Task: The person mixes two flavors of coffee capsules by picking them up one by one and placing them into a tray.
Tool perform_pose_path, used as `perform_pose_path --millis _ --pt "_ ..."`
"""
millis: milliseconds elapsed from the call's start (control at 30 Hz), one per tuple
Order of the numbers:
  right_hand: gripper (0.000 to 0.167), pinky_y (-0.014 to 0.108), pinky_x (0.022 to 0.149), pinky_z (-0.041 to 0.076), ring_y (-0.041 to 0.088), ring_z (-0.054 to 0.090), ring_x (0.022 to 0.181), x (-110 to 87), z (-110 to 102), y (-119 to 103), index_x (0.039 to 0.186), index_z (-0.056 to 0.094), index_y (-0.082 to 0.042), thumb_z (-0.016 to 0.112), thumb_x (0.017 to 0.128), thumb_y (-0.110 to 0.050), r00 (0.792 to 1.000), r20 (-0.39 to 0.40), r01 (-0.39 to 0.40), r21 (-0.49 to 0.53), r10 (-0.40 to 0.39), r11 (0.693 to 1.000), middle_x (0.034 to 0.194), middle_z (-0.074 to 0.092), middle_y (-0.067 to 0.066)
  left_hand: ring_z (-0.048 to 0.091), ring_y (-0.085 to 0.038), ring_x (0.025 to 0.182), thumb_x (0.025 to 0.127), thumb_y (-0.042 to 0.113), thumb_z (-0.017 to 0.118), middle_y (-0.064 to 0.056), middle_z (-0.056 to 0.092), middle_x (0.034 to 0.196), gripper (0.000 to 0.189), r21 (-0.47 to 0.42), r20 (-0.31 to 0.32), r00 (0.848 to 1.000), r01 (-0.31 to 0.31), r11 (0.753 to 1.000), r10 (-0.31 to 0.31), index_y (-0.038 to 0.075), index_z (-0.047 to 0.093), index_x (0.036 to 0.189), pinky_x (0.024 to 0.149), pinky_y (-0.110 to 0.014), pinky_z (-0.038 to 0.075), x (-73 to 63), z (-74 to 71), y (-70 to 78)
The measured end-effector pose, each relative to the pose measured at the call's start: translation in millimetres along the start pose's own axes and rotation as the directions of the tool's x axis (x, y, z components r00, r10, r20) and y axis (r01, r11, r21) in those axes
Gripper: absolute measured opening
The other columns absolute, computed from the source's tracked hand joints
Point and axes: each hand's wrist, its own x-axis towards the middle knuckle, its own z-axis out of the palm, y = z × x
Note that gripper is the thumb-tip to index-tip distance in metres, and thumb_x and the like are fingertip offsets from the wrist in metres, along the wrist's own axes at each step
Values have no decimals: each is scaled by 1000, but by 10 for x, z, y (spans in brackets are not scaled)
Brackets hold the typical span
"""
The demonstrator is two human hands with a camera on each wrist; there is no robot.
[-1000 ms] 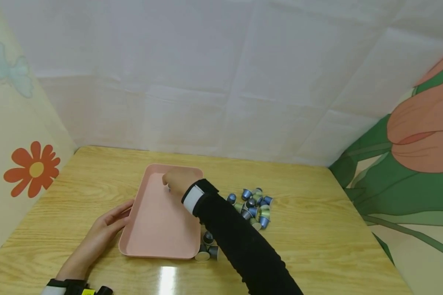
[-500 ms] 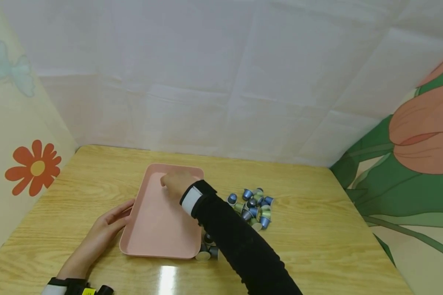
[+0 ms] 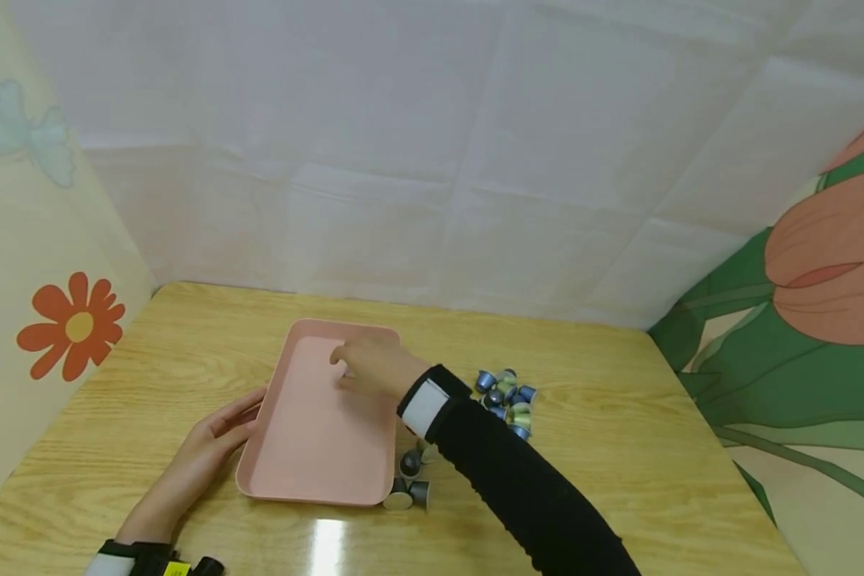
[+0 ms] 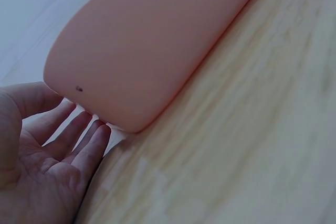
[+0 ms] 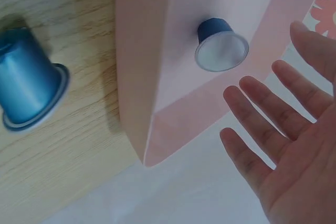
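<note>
Wood-grain table [image 3: 590, 488], white sheet [image 3: 331, 120] behind; right hand [image 3: 374, 366] was over the far right part of the tray [image 3: 324, 448], fingers loosely spread, holding nothing; left hand [image 3: 219, 436] lay at the tray's left side, fingers extended, tips against the outer wall, not wrapped round it.

One blue capsule [image 5: 221, 48] sat inside the tray, apart from the right fingers; another capsule [image 5: 29, 80] was on the table outside the wall; a small cluster [image 3: 410, 462] crowded the near right corner, a heap [image 3: 506, 394] lay further right.

Risks, my read: low trailing fingers could have clipped the inside capsule and rolled it; a harder left push could have skidded the tray into the cluster; a low sleeve [image 3: 518, 480] could have dragged loose pieces.

Inside capsule's foil lid faced the right wrist camera, narrow end away; couldn't tell if it stood or lay; its axis ran roughly along that camera's line of sight; tray's long axis ran near to far, far end leaning slightly right.
</note>
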Motion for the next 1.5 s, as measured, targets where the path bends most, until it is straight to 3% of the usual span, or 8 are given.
perform_pose_path --millis 367,500,667,800,933,1233,1367,1500 --pt "36 32 100 47 16 57 118 -476 24 86 131 63 -16 64 98 -31 995 -100 28 69 -21 997 129 62 1 54 6 115 103 11 54 11 60 129 54 8 -4 1000 -5 1000 5 -15 34 146 92 -13 46 -6 2 -4" --pt "37 33 99 48 18 59 115 -643 66 69 132 63 -16 66 97 -28 987 -156 51 34 -45 998 128 63 2 54 7 115 103 12 54 7 59 131 54 9 -10 1000 8 1000 -8 -13 35 146 92 -13 45 0 8 0" --pt "35 33 98 49 19 60 113 -833 171 35 131 63 -14 66 97 -24 973 -211 92 -18 -94 996 125 63 4 54 7 114 102 13 55 16 59 127 56 1 -16 999 37 999 -37 -12 34 147 91 -13 46 11 7 3" --pt "36 33 97 49 18 60 113 -981 261 21 130 64 -12 67 96 -26 960 -250 118 -42 -125 992 124 63 4 54 7 114 102 13 55 6 58 132 56 3 -20 999 37 999 -37 -12 34 147 92 -14 47 8 11 13" --pt "34 33 97 49 18 60 111 -1143 306 3 128 64 -11 67 96 -24 937 -314 143 -47 -151 989 123 64 4 54 7 114 102 13 55 -7 55 137 55 4 -25 999 39 999 -39 -12 35 147 92 -14 47 5 14 25" --pt "34 35 95 50 17 60 110 -1470 439 -90 124 66 -15 73 92 -24 854 -464 211 -101 -234 972 123 64 1 54 7 114 102 13 56 1 57 134 56 -8 -22 999 47 999 -47 -11 34 147 92 -15 47 10 8 5" --pt "36 34 95 50 14 61 108 -1590 528 -114 124 66 -14 73 91 -28 855 -460 213 -109 -239 971 121 65 0 54 6 114 102 12 55 -2 57 135 55 -2 -24 999 38 999 -38 -12 35 147 92 -15 47 9 14 -1" --pt "33 34 96 50 14 61 108 -1707 588 -140 121 68 -15 71 92 -30 880 -409 207 -128 -242 970 122 65 -1 55 6 114 102 13 55 -2 58 134 55 5 -17 999 30 1000 -30 -13 35 146 92 -15 47 2 4 -1"
